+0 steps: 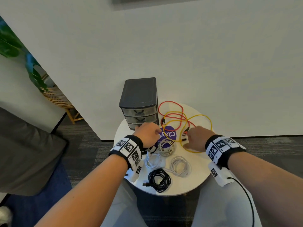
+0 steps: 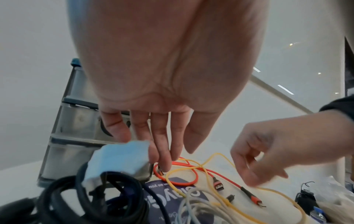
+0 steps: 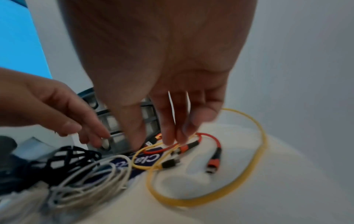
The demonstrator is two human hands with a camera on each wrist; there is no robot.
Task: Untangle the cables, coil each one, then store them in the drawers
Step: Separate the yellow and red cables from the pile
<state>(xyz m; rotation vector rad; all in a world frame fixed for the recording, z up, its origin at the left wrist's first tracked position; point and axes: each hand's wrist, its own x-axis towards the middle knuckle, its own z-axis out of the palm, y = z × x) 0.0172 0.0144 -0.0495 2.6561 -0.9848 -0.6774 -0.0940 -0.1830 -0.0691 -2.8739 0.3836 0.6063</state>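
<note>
Head view: orange cable point(image 1: 170, 114) and yellow cable point(image 1: 199, 133) crossed on table point(image 1: 193, 182).
Left hand point(image 1: 147, 134): fingers loose, holding nothing.
Right hand point(image 1: 199, 138): fingers apart — empty.
Tip: pinch a plug, draw it through slowly — no yanking.

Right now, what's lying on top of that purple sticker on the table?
On the purple sticker lie a loop of the yellow cable, part of the orange cable and the edge of a grey coiled cable. The left hand hides its left edge.

White wall point(image 1: 196, 46), grey carpet point(image 1: 85, 145), potted plant point(image 1: 9, 45) in wicker stand point(image 1: 57, 99) left.
</note>
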